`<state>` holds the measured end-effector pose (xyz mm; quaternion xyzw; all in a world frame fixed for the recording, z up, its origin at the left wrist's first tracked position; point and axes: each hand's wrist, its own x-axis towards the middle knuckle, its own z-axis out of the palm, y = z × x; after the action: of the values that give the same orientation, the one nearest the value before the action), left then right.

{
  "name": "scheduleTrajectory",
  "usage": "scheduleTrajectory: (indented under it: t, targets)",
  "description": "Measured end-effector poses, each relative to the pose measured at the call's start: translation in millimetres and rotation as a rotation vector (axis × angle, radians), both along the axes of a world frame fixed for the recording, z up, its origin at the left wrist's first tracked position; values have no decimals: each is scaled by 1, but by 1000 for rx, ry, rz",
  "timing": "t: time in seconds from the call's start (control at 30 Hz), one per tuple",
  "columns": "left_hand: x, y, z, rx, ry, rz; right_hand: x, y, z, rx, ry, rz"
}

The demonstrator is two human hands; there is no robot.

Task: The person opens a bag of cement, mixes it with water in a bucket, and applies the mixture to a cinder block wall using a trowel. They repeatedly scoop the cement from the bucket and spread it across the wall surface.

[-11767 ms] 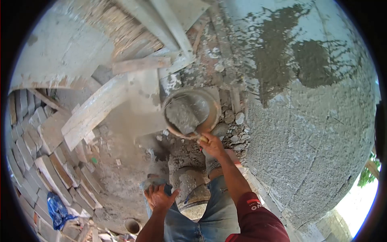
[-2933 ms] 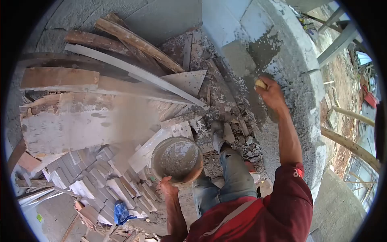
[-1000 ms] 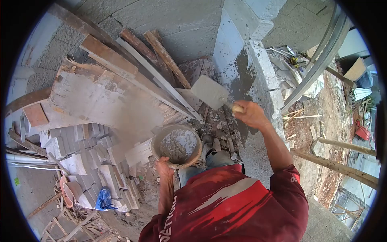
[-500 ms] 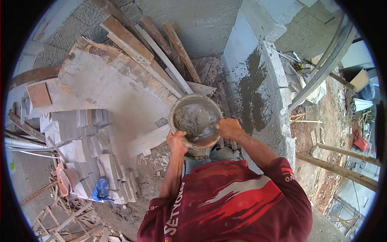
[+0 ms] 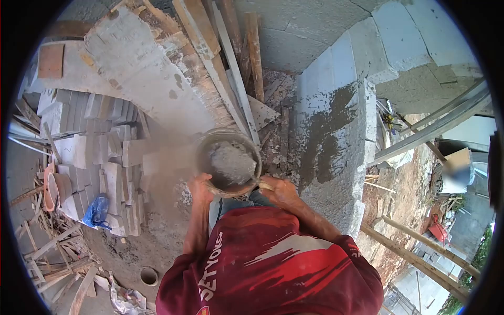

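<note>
A round bucket (image 5: 201,157) of wet grey mortar (image 5: 233,164) is held in front of my body, above my legs. My left hand (image 5: 201,187) grips its near-left rim with the thumb over the edge. At the near-right rim, my right hand (image 5: 279,192) is closed around a short, pale tool handle (image 5: 265,185). The tool's working end cannot be made out against the mortar and rim. The mortar is heaped in the middle and blurred by motion.
To the right stands a low block wall (image 5: 336,131) smeared with wet mortar. Wooden planks (image 5: 205,37) lean at the back beside a worn board (image 5: 142,68). Stacked blocks (image 5: 100,152), a blue plastic bag (image 5: 96,212) and a small pot (image 5: 149,276) are on the left.
The bucket and both hands have shifted left and slightly toward my body. My right hand has moved round to the bucket's near-right edge. The camera view has turned as well.
</note>
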<state>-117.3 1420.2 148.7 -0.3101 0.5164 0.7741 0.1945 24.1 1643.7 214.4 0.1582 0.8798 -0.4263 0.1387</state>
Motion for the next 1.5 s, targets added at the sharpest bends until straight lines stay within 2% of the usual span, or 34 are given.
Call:
scheduleTrajectory:
  t: [0.03,0.1,0.17,0.2,0.23,0.27,0.3,0.37,0.4,0.47,0.5,0.53,0.6,0.67,0.73,0.77,0.83,0.93,0.97,1.03,1.07,1.1,1.17,1.27,1.33,1.4,1.5]
  targets:
    - [3,-7,2,-25,-10,48,-6,-3,-1,-72,21,28]
    - [6,-11,39,4,-91,51,-15,-9,-1,-183,79,105]
    - [17,-76,-43,-544,169,-350,-25,-13,-10,-312,77,178]
    - [16,-63,-17,-354,90,-87,-34,-9,-12,-293,83,176]
    - [17,-52,12,-162,5,173,-43,-6,-13,-486,-44,206]
    - [22,-65,-1,-223,-1,199,-49,1,-15,-679,-174,237]
    - [26,-84,-16,-286,-6,228,-52,12,-26,-665,-169,244]
    - [30,-97,-24,-236,-22,288,-58,37,-59,-1140,-351,-108]
    - [27,-69,20,-215,-41,314,-64,63,-57,-1211,-391,-206]
    - [28,-69,17,-274,-33,326,-65,132,-84,-1315,-385,-569]
    - [31,-78,16,-348,-38,327,-70,175,-72,-1250,-254,-714]
    - [36,-91,-1,-300,20,324,-75,229,-59,-998,-177,-751]
    - [37,-74,18,-329,10,335,-78,322,-7,-795,110,-920]
    - [33,-74,9,-311,-5,338,-81,344,97,-410,274,-879]
    - [32,-83,-30,-351,-55,229,-76,332,165,-239,253,-707]
    - [27,-75,-27,-346,-47,213,-71,317,171,-235,262,-723]
    - [19,-43,-25,-142,-73,171,-62,273,179,-12,237,-515]
    - [7,-5,-20,-200,-19,100,-49,195,141,392,214,-141]
    - [4,7,-13,-99,-19,59,-46,169,132,558,226,5]
    - [-1,26,-2,-9,-14,24,-45,133,105,620,146,110]
    - [-3,25,-22,13,47,-5,-45,115,92,697,70,204]
    - [-5,38,4,-26,50,-24,-46,100,83,669,85,209]
    - [-10,55,25,125,72,-43,-48,82,69,870,-1,304]
    - [-16,68,35,170,103,-148,-53,56,38,842,83,227]
    - [-20,71,33,137,134,-175,-66,48,22,588,-124,192]
    - [-27,57,17,94,116,-164,-66,50,18,371,-181,93]
    - [-25,40,41,208,125,-145,-56,54,20,258,-196,117]
